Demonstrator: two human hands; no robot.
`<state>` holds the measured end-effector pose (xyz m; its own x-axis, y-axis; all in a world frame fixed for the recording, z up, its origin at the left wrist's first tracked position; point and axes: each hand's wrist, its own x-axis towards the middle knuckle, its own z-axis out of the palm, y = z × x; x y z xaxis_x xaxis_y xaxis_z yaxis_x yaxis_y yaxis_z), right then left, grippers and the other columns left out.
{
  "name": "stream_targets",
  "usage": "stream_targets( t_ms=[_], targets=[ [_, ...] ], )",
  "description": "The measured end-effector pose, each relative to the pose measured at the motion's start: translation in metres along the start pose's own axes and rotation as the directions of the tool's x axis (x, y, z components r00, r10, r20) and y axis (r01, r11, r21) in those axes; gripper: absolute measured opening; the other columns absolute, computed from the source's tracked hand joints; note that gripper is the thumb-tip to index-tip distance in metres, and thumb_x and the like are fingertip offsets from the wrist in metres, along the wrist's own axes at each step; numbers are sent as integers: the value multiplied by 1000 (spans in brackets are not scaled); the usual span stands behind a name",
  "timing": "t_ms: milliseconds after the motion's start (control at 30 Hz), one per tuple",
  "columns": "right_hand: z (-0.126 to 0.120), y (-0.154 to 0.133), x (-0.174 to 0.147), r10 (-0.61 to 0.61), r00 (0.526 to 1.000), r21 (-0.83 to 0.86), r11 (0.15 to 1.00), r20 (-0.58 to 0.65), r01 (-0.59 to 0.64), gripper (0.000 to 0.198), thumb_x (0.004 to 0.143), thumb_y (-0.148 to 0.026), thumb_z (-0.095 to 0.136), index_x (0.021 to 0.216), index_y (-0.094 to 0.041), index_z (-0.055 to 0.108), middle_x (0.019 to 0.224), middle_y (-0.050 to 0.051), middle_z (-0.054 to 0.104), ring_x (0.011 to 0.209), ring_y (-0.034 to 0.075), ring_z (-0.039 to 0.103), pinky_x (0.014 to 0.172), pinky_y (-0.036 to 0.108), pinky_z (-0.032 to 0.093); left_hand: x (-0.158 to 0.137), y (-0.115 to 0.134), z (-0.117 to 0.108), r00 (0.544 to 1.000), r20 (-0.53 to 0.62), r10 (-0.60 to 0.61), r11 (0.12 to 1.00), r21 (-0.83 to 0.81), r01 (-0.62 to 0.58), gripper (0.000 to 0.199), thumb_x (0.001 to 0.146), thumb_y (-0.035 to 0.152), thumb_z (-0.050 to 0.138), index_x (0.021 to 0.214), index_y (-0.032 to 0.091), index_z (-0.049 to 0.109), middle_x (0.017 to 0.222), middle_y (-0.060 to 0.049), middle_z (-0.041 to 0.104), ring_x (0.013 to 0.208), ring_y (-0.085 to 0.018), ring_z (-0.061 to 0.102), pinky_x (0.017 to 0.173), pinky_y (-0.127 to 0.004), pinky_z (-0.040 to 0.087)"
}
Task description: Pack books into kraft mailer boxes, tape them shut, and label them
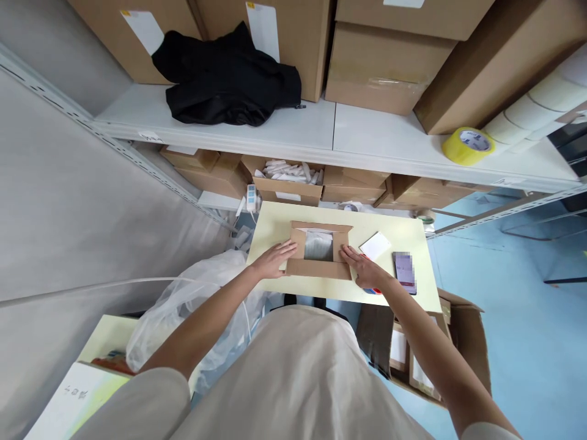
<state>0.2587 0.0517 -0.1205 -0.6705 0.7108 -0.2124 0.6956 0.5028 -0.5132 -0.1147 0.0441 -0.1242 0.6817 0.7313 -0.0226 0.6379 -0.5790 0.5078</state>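
L hand (275, 260) is laid w/ fingers extended on the L flap (298, 238) of the cardboard box (318, 269), not clenched; R hand (361, 269) is rested likewise on the R flap (340, 239), nothing gripped. The box is set on the pale yellow tabletop (271, 221), btwn the 2 hands, its 2 end flaps turned in, & a whitish wrapped item (318, 246) is seen inside. A red-and-blue object (373, 291) is partly covered by the R hand; its type can't be told. Farther R, 1 white card (376, 245) & 1 phone (405, 273) are laid on the tabletop. On the shelf (302, 131) above, 1 black garment (229, 79) & 1 yellow tape roll (465, 148) are placed.
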Motion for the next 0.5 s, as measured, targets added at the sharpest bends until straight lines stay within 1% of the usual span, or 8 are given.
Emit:
stream_targets(
  t_ms=[67, 100, 200, 267, 333, 400, 433, 500],
  targets=[
    [-3, -1, 2, 2, 1000, 30, 1000, -16, -1, 87, 67, -17, 63, 147, -19, 29, 156, 8, 20, 144, 27, 18, 115, 46, 25, 3, -2, 4, 998, -56, -17, 999, -52, 14, 58, 80, 30, 61, 134, 13, 48, 143, -15, 45, 139, -29, 32, 112, -45, 31],
    [-4, -2, 4, 12, 999, 73, 997, -47, -9, 79, 71, -23, 63, 144, -20, 35, 155, 8, 25, 143, 27, 22, 114, 46, 27, 6, -2, 6, 995, -92, -36, 996, -88, 28, 50, 83, 29, 57, 131, 14, 51, 141, -14, 48, 138, -28, 34, 111, -45, 33],
    [0, -6, 12, 140, 967, 262, 962, -214, -81, 45, 83, -33, 55, 126, -21, 58, 142, 10, 48, 131, 27, 45, 108, 45, 38, 14, 0, 15, 962, -231, -146, 970, -226, 93, 36, 87, 30, 53, 119, 17, 60, 129, -12, 59, 132, -27, 43, 108, -46, 38],
    [8, -10, 19, 276, 902, 384, 913, -331, -138, 38, 83, -34, 54, 119, -23, 62, 131, 10, 57, 119, 26, 56, 100, 44, 47, 20, 3, 23, 895, -338, -292, 920, -355, 166, 34, 84, 28, 55, 117, 18, 59, 121, -12, 63, 123, -26, 52, 102, -45, 44],
    [15, -13, 25, 401, 819, 468, 863, -410, -189, 44, 79, -33, 58, 122, -23, 57, 129, 11, 56, 114, 26, 58, 90, 43, 53, 26, 3, 31, 775, -423, -470, 836, -495, 237, 44, 78, 26, 62, 121, 19, 54, 120, -12, 61, 114, -25, 57, 91, -43, 51],
    [19, -14, 29, 491, 751, 508, 827, -442, -241, 59, 75, -32, 61, 132, -21, 47, 134, 14, 48, 116, 28, 55, 84, 42, 56, 32, 2, 40, 660, -434, -614, 734, -621, 275, 57, 72, 24, 68, 125, 20, 49, 124, -13, 57, 110, -24, 59, 83, -39, 54],
    [18, -13, 31, 511, 732, 504, 822, -450, -265, 68, 73, -32, 63, 136, -19, 41, 137, 16, 44, 120, 29, 52, 86, 43, 55, 35, 1, 43, 625, -408, -665, 679, -678, 280, 62, 69, 23, 69, 127, 20, 47, 125, -14, 55, 109, -24, 59, 83, -39, 54],
    [10, -9, 35, 492, 739, 456, 845, -461, -279, 86, 68, -32, 69, 143, -17, 29, 144, 18, 34, 131, 32, 40, 97, 48, 47, 38, -2, 49, 606, -325, -726, 578, -766, 281, 66, 68, 20, 70, 128, 20, 44, 123, -14, 56, 107, -23, 60, 84, -40, 53]
  ],
)
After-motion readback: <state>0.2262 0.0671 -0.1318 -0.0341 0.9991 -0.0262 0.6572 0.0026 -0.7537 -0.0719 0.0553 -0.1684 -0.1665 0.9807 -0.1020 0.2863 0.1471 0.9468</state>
